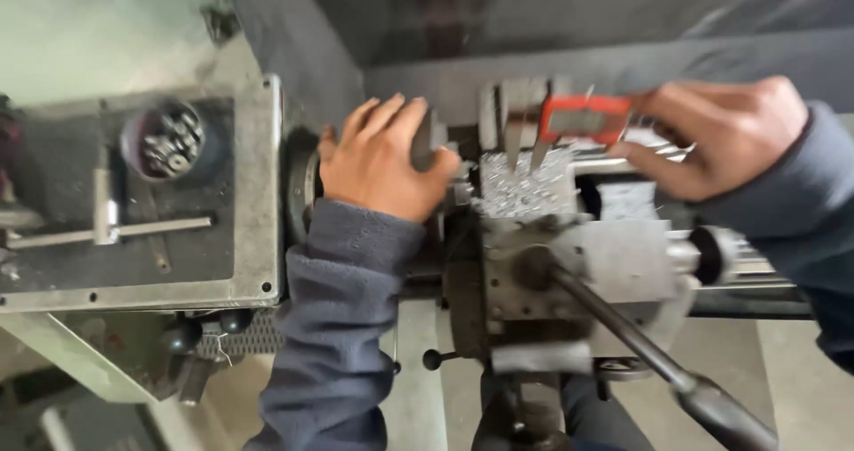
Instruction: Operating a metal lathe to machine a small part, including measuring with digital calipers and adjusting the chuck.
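Observation:
My left hand (pixel 384 159) lies curled over the dark round chuck (pixel 427 140) of a metal lathe, gripping it from above. My right hand (pixel 722 135) holds a caliper with a red body (pixel 583 117), its steel jaws pointing down at the workpiece area beside the chuck. Shiny metal chips (pixel 520 189) cover the tool post just below the caliper jaws. The workpiece itself is hidden behind my left hand and the chips. Both arms wear dark blue-grey sleeves.
The lathe headstock (pixel 258 193) with a grey top plate sits at the left, with a cup of small metal parts (pixel 169 140) set into it. A long black-handled lever (pixel 676 375) sticks out from the tool post toward the lower right. Dark knobs hang below the headstock.

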